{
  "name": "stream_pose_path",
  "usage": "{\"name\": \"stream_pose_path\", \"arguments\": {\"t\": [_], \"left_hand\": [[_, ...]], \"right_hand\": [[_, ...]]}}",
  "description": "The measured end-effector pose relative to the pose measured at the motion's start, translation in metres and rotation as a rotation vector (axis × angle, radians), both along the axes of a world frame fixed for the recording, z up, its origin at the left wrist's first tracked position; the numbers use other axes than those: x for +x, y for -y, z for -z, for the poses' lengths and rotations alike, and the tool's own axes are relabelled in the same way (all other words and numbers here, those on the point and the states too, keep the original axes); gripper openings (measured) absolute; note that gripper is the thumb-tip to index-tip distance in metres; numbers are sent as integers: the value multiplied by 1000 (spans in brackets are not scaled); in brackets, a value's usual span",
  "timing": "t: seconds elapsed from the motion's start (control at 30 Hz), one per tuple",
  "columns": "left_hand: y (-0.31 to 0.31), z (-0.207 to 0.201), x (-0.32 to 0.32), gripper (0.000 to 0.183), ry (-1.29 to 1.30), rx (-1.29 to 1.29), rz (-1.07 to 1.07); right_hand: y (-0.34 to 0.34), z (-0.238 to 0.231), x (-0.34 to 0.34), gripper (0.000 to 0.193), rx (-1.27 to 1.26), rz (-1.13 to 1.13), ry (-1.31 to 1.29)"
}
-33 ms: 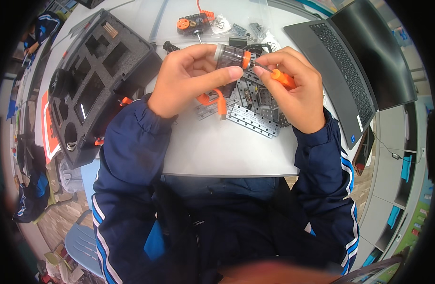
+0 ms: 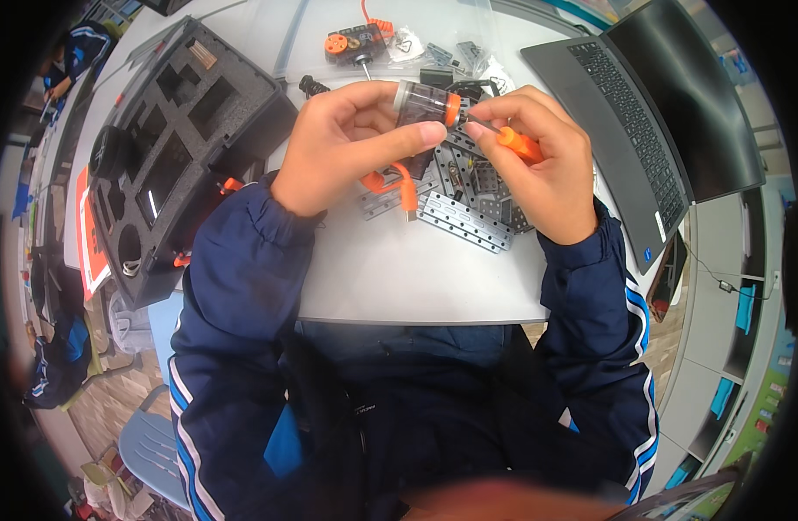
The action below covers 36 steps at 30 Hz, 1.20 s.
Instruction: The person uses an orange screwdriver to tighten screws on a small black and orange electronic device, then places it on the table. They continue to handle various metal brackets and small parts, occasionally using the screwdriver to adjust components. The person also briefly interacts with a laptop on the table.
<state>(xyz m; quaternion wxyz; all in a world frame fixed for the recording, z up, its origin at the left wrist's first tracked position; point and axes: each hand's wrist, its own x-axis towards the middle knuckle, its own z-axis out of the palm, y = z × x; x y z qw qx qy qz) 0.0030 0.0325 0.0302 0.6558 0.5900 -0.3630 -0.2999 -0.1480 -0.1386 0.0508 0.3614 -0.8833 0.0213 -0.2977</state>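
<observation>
While my left hand (image 2: 342, 148) wraps the dark cylinder (image 2: 423, 108) above the perforated metal plates (image 2: 468, 213), my right hand (image 2: 542, 165) pinches the orange-handled screwdriver (image 2: 513, 141); bare table (image 2: 416, 278) lies toward me, the laptop (image 2: 642, 130) crowds right, and the tool's tip is hidden.

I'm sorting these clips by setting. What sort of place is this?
Probably a classroom or robotics workshop. On the white table lie perforated metal plates, an open laptop and a foam-lined kit case. The left hand holds a small cylindrical part; the right hand holds an orange-handled screwdriver.
</observation>
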Motion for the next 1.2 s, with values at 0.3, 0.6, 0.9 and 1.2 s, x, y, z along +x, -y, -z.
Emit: {"name": "stream_pose_path", "arguments": {"t": [0.3, 0.6, 0.9, 1.2], "left_hand": [[-1, -2, 3, 34, 1, 60, 22], [-3, -6, 0, 29, -25, 33, 41], [-3, -6, 0, 29, -11, 55, 65], [-1, -7, -1, 30, -39, 6, 71]], "right_hand": [[0, -2, -1, 18, -120, -7, 5], [1, 5, 1, 12, 12, -7, -17], [1, 5, 3, 16, -51, 14, 93], [0, 5, 3, 15, -5, 32, 72]]}}
